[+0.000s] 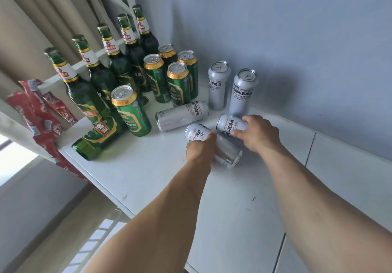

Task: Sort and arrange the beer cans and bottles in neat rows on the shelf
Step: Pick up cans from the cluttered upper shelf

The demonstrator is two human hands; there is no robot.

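Red snack wrappers [40, 113] hang off the white shelf [148, 173] at far left. Five green beer bottles [99, 69] stand in a row, a sixth [99, 137] lying on its side. Green cans [178, 81] stand upright beside them (five in all). One silver wheat beer can [182, 115] lies flat; two [231, 86] stand. The left hand [200, 147] grips a silver can [196, 131]; the right hand [258, 133] grips another [231, 124].
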